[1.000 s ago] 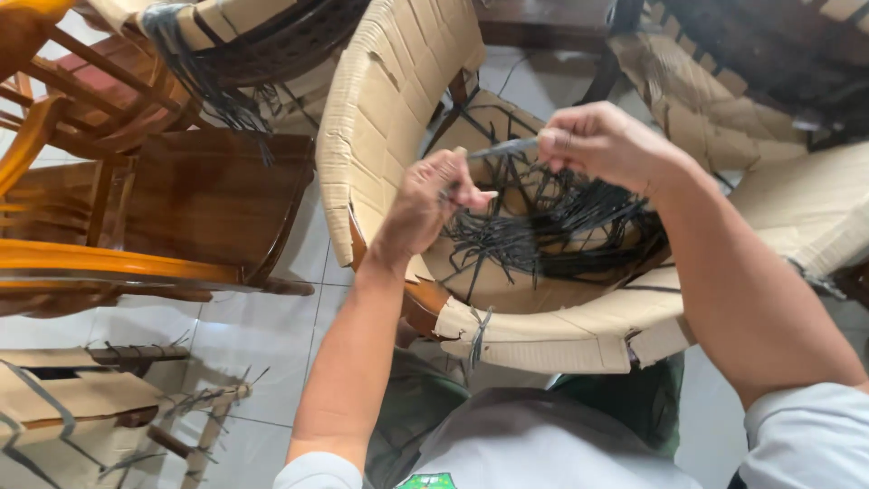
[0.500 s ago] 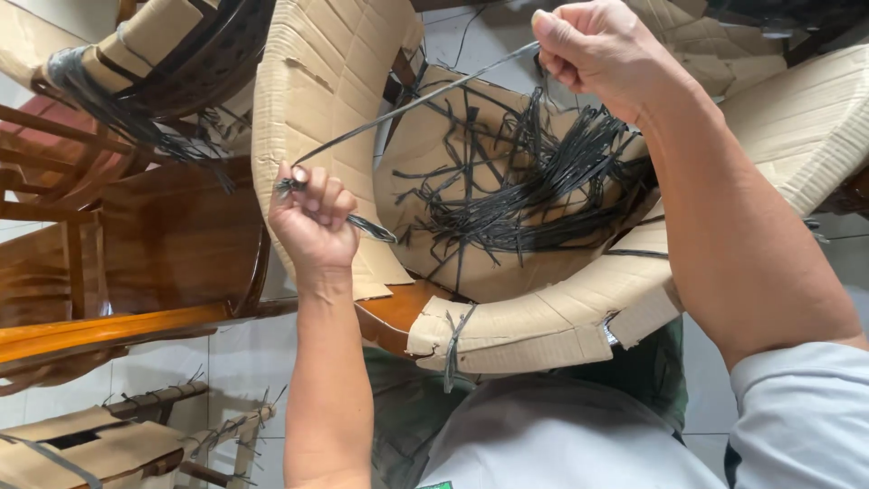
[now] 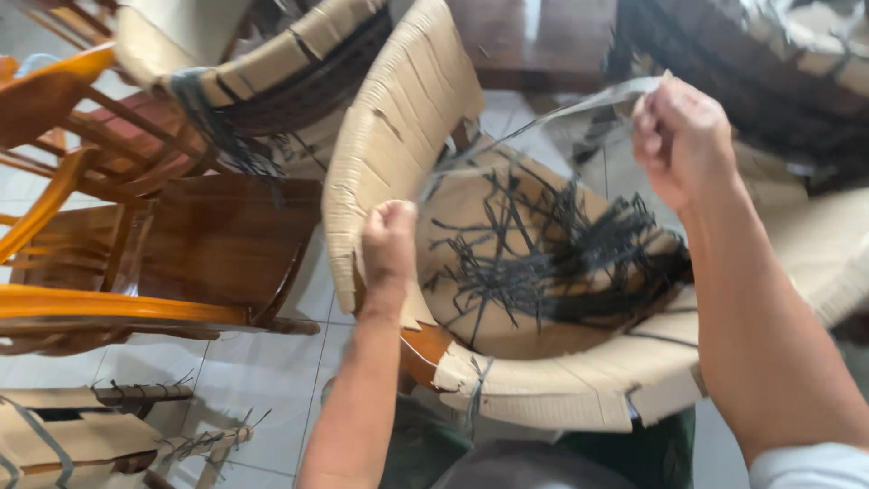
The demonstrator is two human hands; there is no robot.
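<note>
While both arms reach out from the bottom edge, the left hand is balled into a fist against the chair, right at the inner edge of its curved wrapped back. Fingers pressed together; what the fist holds is hidden, cannot tell. Chair frame is wrapped in tan cardboard-like strips, with bare brown wood showing at the corner just below the left wrist. Chair is tipped toward the person, and its seat holds a tangle of dark loose strands spread across the middle.

Right hand is raised higher, above the right side of the seat, closed tight in a fist pinching a flat grey strap. Strap runs taut from that fist down and left toward the inside of the chair back, near the left hand; the far end is blurred.

To the left, an orange-brown wooden chair stands on the white tiled floor, close to the wrapped one. Bottom left, more wrapped furniture parts lie on the tiles. Farther back, another wrapped chair top left, and a dark woven one top right.
</note>
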